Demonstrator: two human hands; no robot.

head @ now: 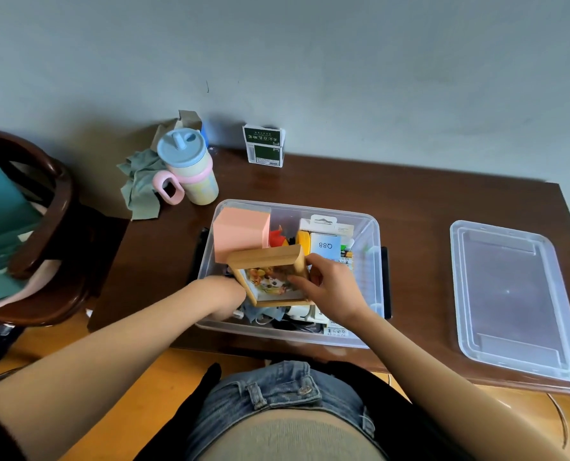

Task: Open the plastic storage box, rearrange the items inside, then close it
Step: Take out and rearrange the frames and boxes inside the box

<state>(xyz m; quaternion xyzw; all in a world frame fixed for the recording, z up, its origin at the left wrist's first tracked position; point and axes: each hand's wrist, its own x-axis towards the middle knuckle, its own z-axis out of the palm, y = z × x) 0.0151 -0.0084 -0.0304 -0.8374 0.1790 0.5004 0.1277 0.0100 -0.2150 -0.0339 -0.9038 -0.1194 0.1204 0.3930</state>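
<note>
The clear plastic storage box [373,271] stands open on the dark wooden table, full of small items. Its clear lid [509,297] lies flat on the table to the right. Over the box's near left part, both hands hold a wooden photo frame [267,261] with a colourful picture, tilted up. My left hand [225,296] grips the frame's left edge, partly hidden behind it. My right hand [330,287] grips its right side. Inside the box sit a pink block [242,232], a white and blue carton marked Q88 [325,244], yellow and red pieces, and cables.
A pastel cup with a blue lid and pink handle [190,168] and a grey-green cloth [139,186] sit at the table's back left. A green and white carton [264,145] stands against the wall. A dark wooden chair [44,207] is at the left.
</note>
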